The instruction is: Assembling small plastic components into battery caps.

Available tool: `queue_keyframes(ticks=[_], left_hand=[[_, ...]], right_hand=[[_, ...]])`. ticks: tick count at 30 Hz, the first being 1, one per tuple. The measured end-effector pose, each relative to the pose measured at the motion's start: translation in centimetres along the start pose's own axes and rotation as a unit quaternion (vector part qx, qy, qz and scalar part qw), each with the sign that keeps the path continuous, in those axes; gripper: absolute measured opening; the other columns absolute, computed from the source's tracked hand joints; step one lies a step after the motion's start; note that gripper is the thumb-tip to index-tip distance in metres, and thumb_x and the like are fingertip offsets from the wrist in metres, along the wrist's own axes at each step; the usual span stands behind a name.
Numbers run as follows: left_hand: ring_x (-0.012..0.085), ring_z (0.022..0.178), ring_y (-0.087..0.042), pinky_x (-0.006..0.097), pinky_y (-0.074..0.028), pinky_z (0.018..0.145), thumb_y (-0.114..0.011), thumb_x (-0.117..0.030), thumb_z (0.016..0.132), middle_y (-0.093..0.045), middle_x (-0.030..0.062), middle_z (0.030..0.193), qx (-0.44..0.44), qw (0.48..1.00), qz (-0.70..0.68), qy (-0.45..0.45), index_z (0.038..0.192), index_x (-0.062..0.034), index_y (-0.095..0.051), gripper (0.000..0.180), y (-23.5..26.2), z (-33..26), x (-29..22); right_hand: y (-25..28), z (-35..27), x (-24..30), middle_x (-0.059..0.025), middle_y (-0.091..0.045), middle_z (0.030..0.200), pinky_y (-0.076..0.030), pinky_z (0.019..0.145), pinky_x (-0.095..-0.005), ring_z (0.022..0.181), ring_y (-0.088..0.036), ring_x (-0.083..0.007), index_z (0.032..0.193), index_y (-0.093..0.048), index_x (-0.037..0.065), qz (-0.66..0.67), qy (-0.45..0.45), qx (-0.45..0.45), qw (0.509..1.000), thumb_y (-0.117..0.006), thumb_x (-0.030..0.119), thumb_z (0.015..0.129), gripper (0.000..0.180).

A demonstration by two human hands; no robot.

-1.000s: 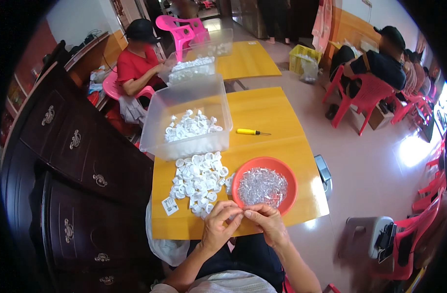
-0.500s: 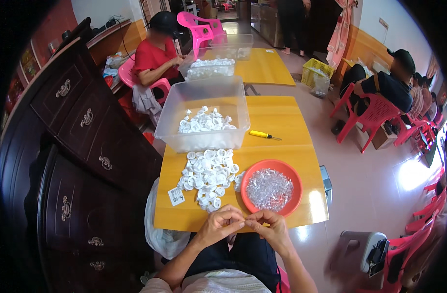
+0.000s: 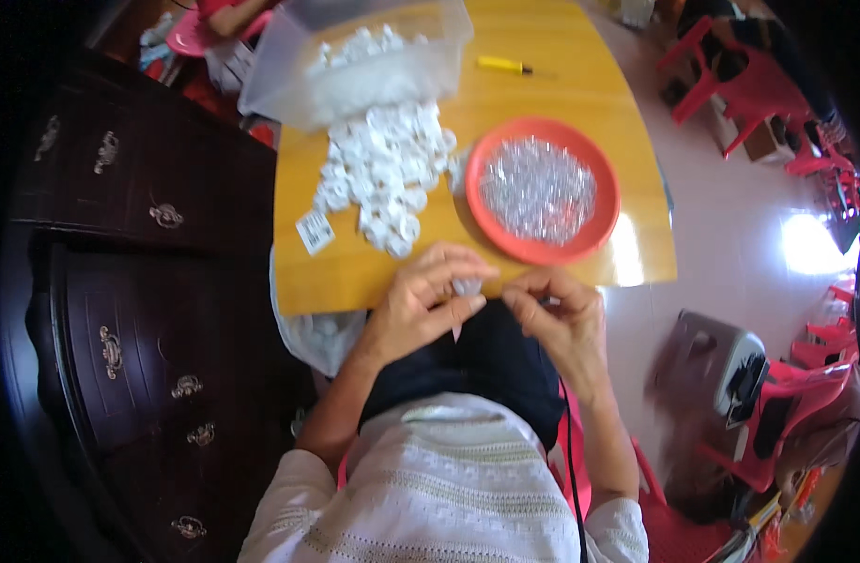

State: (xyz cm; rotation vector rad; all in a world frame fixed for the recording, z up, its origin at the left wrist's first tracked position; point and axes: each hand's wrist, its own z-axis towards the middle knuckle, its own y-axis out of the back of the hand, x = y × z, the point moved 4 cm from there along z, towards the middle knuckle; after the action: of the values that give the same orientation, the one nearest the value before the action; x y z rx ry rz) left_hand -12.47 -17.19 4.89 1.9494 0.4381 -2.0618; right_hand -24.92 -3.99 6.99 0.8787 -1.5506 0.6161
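Note:
Just off the near edge of the yellow table [image 3: 580,75], my left hand [image 3: 416,305] pinches a small white round plastic piece [image 3: 466,285] between thumb and fingers. A short way to its right, my right hand [image 3: 569,314] has thumb and forefinger pressed together; whatever is between them is too small to make out. The two hands are apart. Beyond my left hand spreads a heap of white ring-like plastic pieces [image 3: 378,169]. A red bowl [image 3: 610,211] full of small clear plastic pieces [image 3: 540,190] stands beyond my right hand.
Behind the heap stands a translucent bin [image 3: 280,70] with more white pieces. A yellow-handled screwdriver [image 3: 500,64] and a printed label [image 3: 314,232] lie on the table. Dark drawers [image 3: 158,310] line the left; a grey stool [image 3: 698,361] and pink chairs [image 3: 749,89] stand right. A co-worker's arm [image 3: 238,14] shows far left.
The head view has tilted downward, so the table sits higher in it. My hands, close together before, have parted a little, and the white piece now shows in my left hand.

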Motion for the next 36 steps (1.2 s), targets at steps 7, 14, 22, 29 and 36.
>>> queue_keyframes(ticks=[7,14,22,29,36], left_hand=[[0.0077,0.084,-0.057,0.020,-0.050,0.062,-0.063,0.008,0.085,-0.054,0.0055,0.107,-0.065,0.991,-0.090,0.080,0.126,0.0005,-0.053,0.043,-1.3,-0.1,2.1],[0.0073,0.081,-0.060,0.021,-0.051,0.066,-0.069,0.009,0.080,-0.061,0.0058,0.098,-0.073,0.994,0.016,0.084,0.120,0.0020,-0.053,0.043,-2.3,-0.4,2.6],[0.0128,0.096,-0.064,0.024,-0.051,0.083,-0.068,0.010,0.080,-0.062,0.0112,0.115,-0.065,0.994,0.054,0.067,0.118,0.0030,-0.054,0.041,-3.0,0.4,2.7],[0.0180,0.107,-0.061,0.029,-0.051,0.086,-0.063,0.012,0.082,-0.058,0.0147,0.124,-0.079,0.990,-0.072,0.096,0.121,0.0017,-0.048,0.043,-3.4,-0.2,4.2],[0.0181,0.100,-0.062,0.028,-0.051,0.077,-0.063,0.001,0.087,-0.056,0.0185,0.128,-0.076,0.976,-0.163,0.124,0.124,-0.0010,-0.048,0.039,-3.3,-0.6,4.8]], right_hand=[[-0.2,-0.2,-5.0,-0.0052,-0.067,0.098,-0.053,0.069,-0.0234,0.084,-0.062,-0.0082,0.099,-0.066,0.000,0.228,-0.080,-0.007,0.970,-0.067,0.008,0.089,0.013],[-0.2,-1.0,-6.0,-0.0089,-0.068,0.099,-0.055,0.074,-0.0243,0.082,-0.064,-0.0106,0.099,-0.063,-0.001,0.306,-0.085,-0.012,0.948,-0.064,0.006,0.091,0.011],[0.7,-0.8,-6.4,-0.0135,-0.067,0.104,-0.057,0.074,-0.0274,0.094,-0.066,-0.0172,0.097,-0.062,-0.001,0.345,-0.103,-0.010,0.933,-0.062,0.008,0.092,0.010],[0.6,-0.8,-6.6,-0.0071,-0.067,0.096,-0.054,0.075,-0.0228,0.088,-0.064,-0.0100,0.100,-0.063,-0.002,0.382,-0.122,0.001,0.916,-0.064,0.008,0.092,0.013],[0.3,-0.9,-6.8,-0.0074,-0.067,0.094,-0.052,0.071,-0.0225,0.083,-0.062,-0.0086,0.097,-0.063,-0.003,0.338,-0.060,-0.006,0.939,-0.063,0.005,0.091,0.010]])
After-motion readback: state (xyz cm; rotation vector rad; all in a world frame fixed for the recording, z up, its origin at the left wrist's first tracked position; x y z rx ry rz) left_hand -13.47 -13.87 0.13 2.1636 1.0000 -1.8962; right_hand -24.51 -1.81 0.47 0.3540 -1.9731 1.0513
